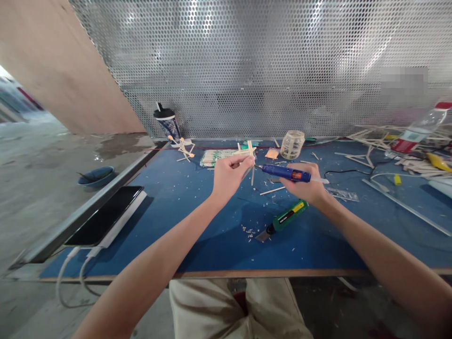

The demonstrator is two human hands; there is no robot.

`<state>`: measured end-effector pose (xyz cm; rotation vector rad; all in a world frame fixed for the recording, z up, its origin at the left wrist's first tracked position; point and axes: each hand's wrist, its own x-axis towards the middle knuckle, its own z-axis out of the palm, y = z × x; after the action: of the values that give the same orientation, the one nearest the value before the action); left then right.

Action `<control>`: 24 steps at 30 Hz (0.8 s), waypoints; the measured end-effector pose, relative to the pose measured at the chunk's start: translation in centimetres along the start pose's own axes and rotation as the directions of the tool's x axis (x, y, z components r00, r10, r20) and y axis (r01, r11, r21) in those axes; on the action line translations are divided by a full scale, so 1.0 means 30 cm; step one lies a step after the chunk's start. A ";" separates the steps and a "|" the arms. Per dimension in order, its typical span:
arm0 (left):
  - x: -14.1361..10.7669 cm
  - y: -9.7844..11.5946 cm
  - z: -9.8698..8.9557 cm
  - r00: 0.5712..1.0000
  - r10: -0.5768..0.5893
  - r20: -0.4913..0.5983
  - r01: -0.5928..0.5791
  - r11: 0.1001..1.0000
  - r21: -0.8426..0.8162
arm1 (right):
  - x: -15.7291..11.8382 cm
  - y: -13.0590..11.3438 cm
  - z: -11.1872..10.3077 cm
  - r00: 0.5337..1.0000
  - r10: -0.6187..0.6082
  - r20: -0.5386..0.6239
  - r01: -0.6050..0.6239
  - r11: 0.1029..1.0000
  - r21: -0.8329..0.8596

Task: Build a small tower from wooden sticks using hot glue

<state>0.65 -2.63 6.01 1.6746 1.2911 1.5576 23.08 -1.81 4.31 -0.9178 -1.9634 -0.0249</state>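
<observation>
Over the middle of the blue tabletop, my left hand [229, 175] pinches a few joined thin wooden sticks [250, 148], some pointing up and one hanging down. My right hand [306, 184] is closed around a blue hot glue pen [286, 172], with a clear glue stick [319, 180] poking out of its back end. The pen's metal tip reaches the sticks beside my left fingertips; whether it touches them I cannot tell. Below my hands lies a green utility knife [287, 216], its blade out toward small wood shavings [249, 232].
At the left edge lies a phone [106, 217] on a white power bank with cables. A cup [167, 121], a bag of sticks [212, 157] and a clear jar [292, 144] stand toward the perforated metal panel [226, 61]. At right are a bottle [418, 134] and stick frames [369, 156].
</observation>
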 end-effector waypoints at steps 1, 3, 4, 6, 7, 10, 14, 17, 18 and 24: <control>0.000 0.000 0.000 1.000 0.001 0.002 -0.001 1.000 -0.001 | -0.001 0.001 0.000 1.000 0.003 0.005 -0.003 1.000 -0.004; -0.001 0.001 -0.001 1.000 0.007 0.007 -0.007 1.000 0.000 | -0.002 0.004 0.001 1.000 0.015 0.012 -0.015 1.000 -0.013; -0.002 0.002 -0.001 1.000 0.011 0.009 -0.011 1.000 0.001 | -0.003 0.005 0.001 1.000 0.024 0.015 -0.024 1.000 -0.018; -0.003 0.003 -0.001 1.000 0.016 0.011 -0.016 1.000 0.006 | -0.004 0.006 0.001 0.999 0.038 0.015 -0.038 0.999 -0.023; -0.003 0.004 -0.001 1.000 0.017 0.010 -0.017 1.000 0.009 | -0.003 0.005 0.001 0.999 0.039 0.016 -0.039 0.999 -0.023; -0.003 0.005 -0.002 1.000 0.017 0.012 -0.017 1.000 0.020 | 0.000 -0.001 0.000 1.000 0.019 0.011 -0.019 1.000 -0.015; -0.002 0.004 -0.003 1.000 0.004 0.013 -0.004 1.000 0.019 | 0.001 -0.001 0.002 1.000 0.002 0.002 -0.002 1.000 -0.016; -0.002 0.003 -0.002 1.000 -0.006 0.015 0.006 1.000 0.005 | -0.001 0.007 0.004 1.000 0.007 0.002 -0.007 1.000 -0.016; -0.002 0.003 -0.002 1.000 -0.008 0.015 0.008 1.000 0.000 | -0.002 0.010 0.004 1.000 0.005 0.002 -0.005 1.000 -0.016; 0.002 -0.005 -0.003 1.000 0.003 0.007 -0.003 1.000 -0.003 | -0.006 0.012 0.001 1.000 0.015 0.005 -0.015 1.000 -0.011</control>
<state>0.53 -2.55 5.93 1.6798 1.2826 1.5533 23.31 -1.64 4.05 -0.9410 -1.9624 -0.0250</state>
